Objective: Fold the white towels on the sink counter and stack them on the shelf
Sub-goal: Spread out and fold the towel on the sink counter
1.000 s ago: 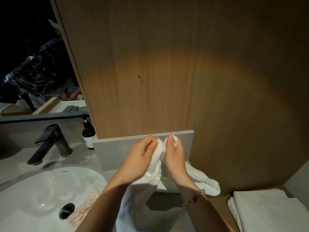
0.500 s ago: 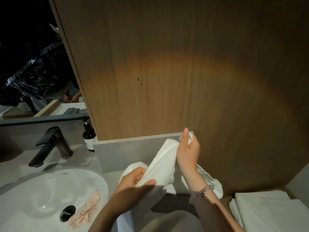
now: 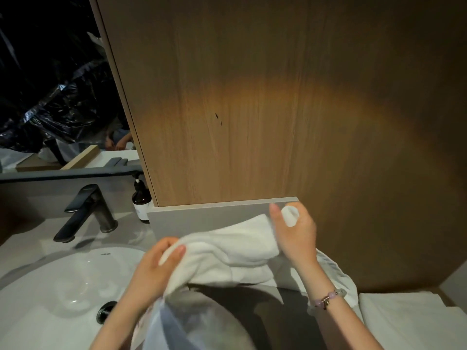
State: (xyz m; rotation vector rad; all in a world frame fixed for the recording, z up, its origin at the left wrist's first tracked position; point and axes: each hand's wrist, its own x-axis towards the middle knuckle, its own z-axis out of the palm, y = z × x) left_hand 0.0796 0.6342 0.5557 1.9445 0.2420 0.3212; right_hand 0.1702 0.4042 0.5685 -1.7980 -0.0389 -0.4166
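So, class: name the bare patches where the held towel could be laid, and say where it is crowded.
Bare: the counter strip between faucet, soap bottle and basin rim; the shadowed counter under the towel. Crowded: the right corner, where folded towels lie.

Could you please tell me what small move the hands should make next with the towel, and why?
Probably draw the hands apart to pull the top edge taut. The left hand and right hand each grip an end of the white towel, but the cloth between them sags and is bunched, so it is not yet flat enough to fold.
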